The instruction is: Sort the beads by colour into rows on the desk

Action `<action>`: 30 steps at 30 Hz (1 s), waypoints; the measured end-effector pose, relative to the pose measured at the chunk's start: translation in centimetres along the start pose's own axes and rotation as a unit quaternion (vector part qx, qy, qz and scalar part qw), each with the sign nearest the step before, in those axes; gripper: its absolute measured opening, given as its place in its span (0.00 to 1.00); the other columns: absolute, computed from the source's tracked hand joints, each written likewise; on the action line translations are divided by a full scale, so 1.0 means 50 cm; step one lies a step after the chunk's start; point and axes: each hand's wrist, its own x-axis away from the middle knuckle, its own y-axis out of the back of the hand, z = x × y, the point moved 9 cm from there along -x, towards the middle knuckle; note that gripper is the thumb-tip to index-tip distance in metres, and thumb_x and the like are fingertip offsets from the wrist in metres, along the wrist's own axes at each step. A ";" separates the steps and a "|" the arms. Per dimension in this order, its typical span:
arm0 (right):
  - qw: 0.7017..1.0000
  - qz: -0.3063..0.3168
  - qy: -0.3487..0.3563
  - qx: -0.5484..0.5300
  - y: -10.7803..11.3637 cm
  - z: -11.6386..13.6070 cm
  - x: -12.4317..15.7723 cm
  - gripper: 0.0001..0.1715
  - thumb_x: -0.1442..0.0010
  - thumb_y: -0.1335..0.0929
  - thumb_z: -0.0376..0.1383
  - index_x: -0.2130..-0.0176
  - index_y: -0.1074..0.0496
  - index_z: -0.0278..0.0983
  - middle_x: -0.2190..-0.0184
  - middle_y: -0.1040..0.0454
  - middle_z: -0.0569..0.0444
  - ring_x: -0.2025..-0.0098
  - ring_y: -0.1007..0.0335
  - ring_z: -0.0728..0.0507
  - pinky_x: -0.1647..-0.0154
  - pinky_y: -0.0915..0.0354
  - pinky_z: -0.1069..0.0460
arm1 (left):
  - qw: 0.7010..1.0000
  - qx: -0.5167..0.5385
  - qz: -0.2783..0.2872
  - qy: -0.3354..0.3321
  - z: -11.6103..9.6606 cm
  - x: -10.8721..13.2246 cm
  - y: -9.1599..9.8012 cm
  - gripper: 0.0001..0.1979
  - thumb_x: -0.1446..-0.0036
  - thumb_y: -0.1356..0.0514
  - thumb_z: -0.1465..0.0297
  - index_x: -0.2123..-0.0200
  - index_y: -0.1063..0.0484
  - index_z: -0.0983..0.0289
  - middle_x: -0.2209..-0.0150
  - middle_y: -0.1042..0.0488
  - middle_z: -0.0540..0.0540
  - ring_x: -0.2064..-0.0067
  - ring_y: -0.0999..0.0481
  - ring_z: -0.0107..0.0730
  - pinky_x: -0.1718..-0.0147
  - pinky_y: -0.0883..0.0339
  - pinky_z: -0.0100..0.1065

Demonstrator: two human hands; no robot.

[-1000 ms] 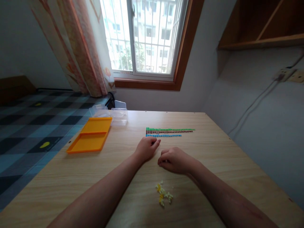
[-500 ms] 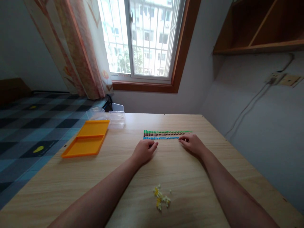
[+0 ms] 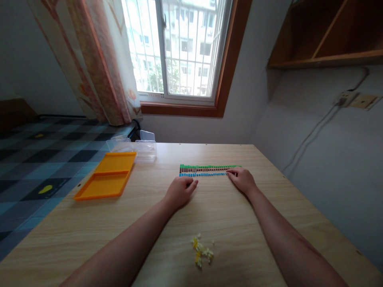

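Three rows of tiny blocks run side by side across the table: a green row (image 3: pixel 209 166) at the back, a dark brown row (image 3: pixel 206 170) in the middle and a blue row (image 3: pixel 206 174) in front. At the right end of the blue row, my right hand (image 3: pixel 243 180) has thumb and finger pinched together; anything between them is too small to make out. My left hand (image 3: pixel 180 190) rests loosely closed just in front of the rows' left part, its palm hidden. A small loose heap of pale and yellow blocks (image 3: pixel 200 252) lies nearer me, between my forearms.
An orange two-part tray (image 3: pixel 104 185) lies at the table's left edge. Behind it stand clear plastic boxes (image 3: pixel 145 153). The wooden table (image 3: pixel 233 239) borders a bed (image 3: pixel 56 175) at left and a wall with a cord (image 3: pixel 311 131) at right.
My right fingertips have shifted very slightly rightward along the end of the blue row. My left hand keeps its place and shape. The whole view has moved a little.
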 end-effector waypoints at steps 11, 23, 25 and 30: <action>0.999 0.013 0.007 0.030 -0.004 0.011 0.004 0.13 0.39 0.33 0.39 0.61 0.18 0.43 0.60 0.19 0.53 0.58 0.24 0.41 0.58 0.31 0.49 | 1.000 -0.004 0.004 0.002 0.004 -0.001 -0.004 0.23 0.38 0.49 0.61 0.83 0.48 0.62 0.82 0.47 0.47 0.77 0.44 0.28 0.73 0.54 0.34; 1.000 0.000 0.007 -0.006 0.001 0.009 0.004 0.13 0.41 0.33 0.39 0.62 0.18 0.42 0.61 0.18 0.53 0.58 0.23 0.41 0.56 0.31 0.48 | 1.000 0.000 -0.002 -0.001 -0.004 0.000 0.000 0.23 0.38 0.49 0.61 0.83 0.48 0.62 0.83 0.46 0.47 0.77 0.44 0.28 0.73 0.55 0.34; 0.999 -0.014 -0.005 -0.031 0.003 -0.002 0.003 0.13 0.41 0.33 0.39 0.63 0.18 0.42 0.61 0.18 0.52 0.58 0.23 0.41 0.56 0.30 0.49 | 1.000 0.000 -0.001 -0.002 -0.002 0.001 0.000 0.23 0.38 0.48 0.61 0.83 0.48 0.63 0.83 0.45 0.47 0.77 0.43 0.28 0.73 0.54 0.33; 0.983 -0.072 -0.106 -0.130 0.009 -0.064 0.005 0.15 0.45 0.31 0.42 0.64 0.17 0.37 0.70 0.18 0.48 0.67 0.24 0.39 0.62 0.30 0.48 | 1.000 -0.008 -0.006 -0.010 -0.002 -0.002 0.001 0.22 0.38 0.47 0.63 0.83 0.45 0.63 0.82 0.43 0.47 0.76 0.42 0.28 0.73 0.52 0.33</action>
